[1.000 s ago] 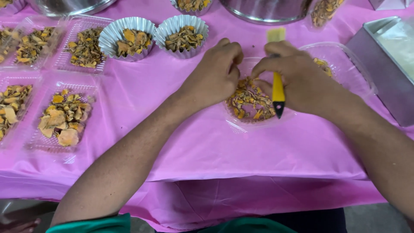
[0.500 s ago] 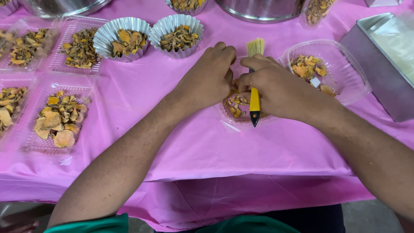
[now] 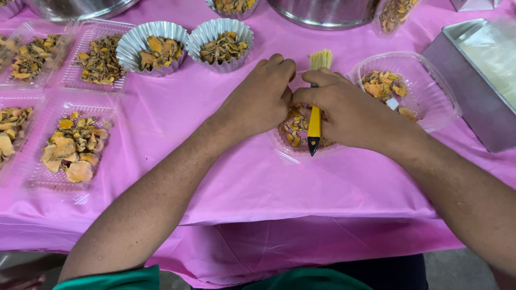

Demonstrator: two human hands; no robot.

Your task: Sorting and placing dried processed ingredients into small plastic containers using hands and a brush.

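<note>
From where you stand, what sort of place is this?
Probably a small food-packing table. Clear plastic trays and foil cups hold orange-brown dried pieces on a pink tablecloth, with big metal pots behind and a brush in the right hand.

Left hand (image 3: 258,99) and right hand (image 3: 346,110) meet fingertip to fingertip over a clear container (image 3: 290,147) of orange-brown pieces; yellow-handled brush (image 3: 315,123) lies under the right fingers, bristles beyond the fingertips.
</note>
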